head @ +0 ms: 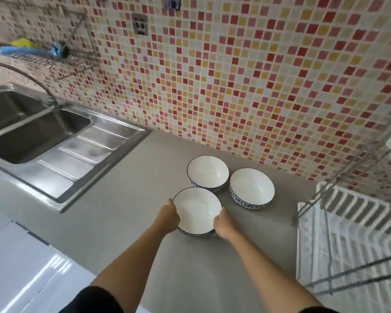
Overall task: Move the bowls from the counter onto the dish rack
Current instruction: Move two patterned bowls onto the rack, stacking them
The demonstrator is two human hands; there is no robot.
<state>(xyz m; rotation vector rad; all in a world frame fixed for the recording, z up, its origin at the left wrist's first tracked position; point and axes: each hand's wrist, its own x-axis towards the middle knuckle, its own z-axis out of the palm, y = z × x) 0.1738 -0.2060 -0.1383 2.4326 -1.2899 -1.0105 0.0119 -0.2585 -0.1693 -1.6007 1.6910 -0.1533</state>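
Three white bowls with blue patterned outsides sit on the grey counter (127,222). The nearest bowl (196,211) is gripped on both sides: my left hand (168,214) clasps its left rim and my right hand (222,224) its right rim. Whether this bowl still rests on the counter I cannot tell. The far bowl (208,172) stands near the wall, and the right bowl (251,188) stands beside it. The dish rack (348,242), white slats inside a metal wire frame, stands at the right edge.
A steel double sink (32,134) with a ribbed drainboard (84,152) and a faucet (27,77) fills the left. A wire shelf (38,57) with blue and yellow items hangs on the mosaic tile wall (235,75). A glossy white surface (20,267) lies lower left.
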